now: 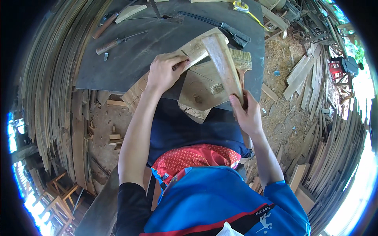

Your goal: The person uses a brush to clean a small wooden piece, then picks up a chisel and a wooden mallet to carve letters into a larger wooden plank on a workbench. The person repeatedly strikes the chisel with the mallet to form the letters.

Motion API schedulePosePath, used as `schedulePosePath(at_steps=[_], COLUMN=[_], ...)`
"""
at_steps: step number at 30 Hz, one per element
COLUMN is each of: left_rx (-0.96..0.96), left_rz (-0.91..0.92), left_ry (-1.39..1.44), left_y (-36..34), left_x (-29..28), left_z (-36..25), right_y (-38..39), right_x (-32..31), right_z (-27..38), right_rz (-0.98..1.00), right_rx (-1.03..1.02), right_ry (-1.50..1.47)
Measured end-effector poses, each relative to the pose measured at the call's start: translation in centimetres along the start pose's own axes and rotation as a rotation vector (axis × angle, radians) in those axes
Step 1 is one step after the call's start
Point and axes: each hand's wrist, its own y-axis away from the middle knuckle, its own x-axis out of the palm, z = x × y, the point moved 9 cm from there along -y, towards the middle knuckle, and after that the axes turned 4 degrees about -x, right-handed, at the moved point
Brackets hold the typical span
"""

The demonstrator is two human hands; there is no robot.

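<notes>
While the dark worktop [130,72] spreads from 10 to 2 o'clock, a long wooden beam [195,49] slants over it from 10 to 1 o'clock. Just past 12 o'clock, a thick wooden block [201,84] juts over the near edge. A wooden club [221,61] leans from 1 o'clock toward 3 o'clock, its narrow end clamped in the grip of the right hand [247,112]. The left hand [162,74], at 11 o'clock, rests on the beam, fingers bent; whether its grip pinches anything I cannot tell. Beyond the club lies a brush [241,59]; a tape measure [241,6] sits near 1 o'clock. Lines on beam and block suggest marking is done; shaping looks unfinished, how much remains unclear.
</notes>
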Motion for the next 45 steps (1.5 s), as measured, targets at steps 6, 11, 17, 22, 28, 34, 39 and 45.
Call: schedulePosePath(at_steps=[6,11,17,22,28,34,39,45], left_rx=[-0.079,-0.037,-0.11,-0.084,-0.033,-0.12,-0.15,-0.278], left_rz=[0.024,-0.004,0.051,0.021,-0.028,-0.002,-0.248,-0.146], left_ry=[0.07,0.029,-0.052,-0.149,-0.125,-0.226,-0.06,0.176], left_y=[0.5,0.9,0.6,0.6,1.1,0.8,1.2,1.4], left_x=[0.4,0.1,0.3,1.0,0.3,0.9,-1.4,-0.5], left_z=[0.2,0.0,-0.3,-1.0,-1.6,-1.3,0.1,2.2], right_y=[-0.2,-1.3,-1.8,-1.8,-1.5,-1.5,-1.6,-1.6], right_x=[0.9,0.7,0.4,0.8,0.9,1.1,1.2,1.3], right_z=[-1.6,-0.2,0.1,0.0,0.4,0.7,0.0,-0.6], right_rz=[0.064,0.123,0.148,0.155,0.135,0.125,0.146,0.146], right_rx=[0.053,-0.003,-0.052,-0.022,-0.05,-0.073,-0.038,-0.035], right_ry=[0.105,0.207,0.233,0.281,0.285,0.284,0.26,0.242])
